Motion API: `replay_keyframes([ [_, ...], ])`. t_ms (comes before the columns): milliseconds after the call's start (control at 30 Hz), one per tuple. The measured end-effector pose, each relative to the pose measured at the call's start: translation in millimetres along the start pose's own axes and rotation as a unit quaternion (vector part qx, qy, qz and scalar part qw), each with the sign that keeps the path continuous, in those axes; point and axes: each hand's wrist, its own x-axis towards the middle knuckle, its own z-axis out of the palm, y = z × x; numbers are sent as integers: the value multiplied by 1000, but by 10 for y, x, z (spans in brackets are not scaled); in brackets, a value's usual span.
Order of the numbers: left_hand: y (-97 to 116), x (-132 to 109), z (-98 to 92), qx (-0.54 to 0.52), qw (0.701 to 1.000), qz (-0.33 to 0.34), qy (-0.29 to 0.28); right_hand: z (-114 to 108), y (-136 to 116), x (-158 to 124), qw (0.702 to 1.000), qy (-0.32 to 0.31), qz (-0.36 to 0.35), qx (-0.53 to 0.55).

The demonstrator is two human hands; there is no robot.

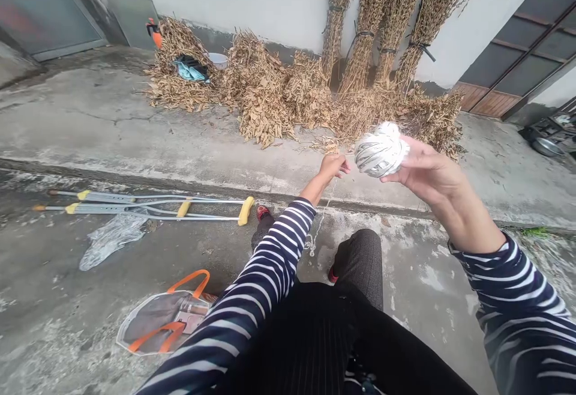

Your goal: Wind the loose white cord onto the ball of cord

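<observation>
My right hand [429,170] is raised in front of me and grips a white ball of wound string [380,150]. My left hand [333,167] is stretched out just left of the ball, fingers pinched on the loose string end [320,221], which hangs down toward my knees with a small tangle near its bottom. Both arms wear dark blue sleeves with white stripes. I sit on concrete ground in dark trousers.
A pair of metal crutches [148,206] with yellow pads lies on the ground at left, beside a crumpled clear plastic bag [110,240]. A clear bag with orange handles [164,320] lies near my left leg. Heaps and upright bundles of dried stalks [288,92] stand against the white wall.
</observation>
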Motion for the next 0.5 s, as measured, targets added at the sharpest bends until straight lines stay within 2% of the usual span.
replay_keyframes([
  [100, -148, 0, -64, -16, 1000, -2, -23, -21, -110, -99, 999, 16, -29, -23],
  [233, -408, -156, -201, -3, 990, -17, -137, -181, -254, -83, 994, 79, -74, -27],
  [367, -586, -535, -360, 15, 970, -56, -237, -483, -256, 159, 989, 135, -59, 9],
  [500, -539, -1034, -509, 12, 939, -89, -331, -727, -55, 430, 986, 162, -37, 15],
])
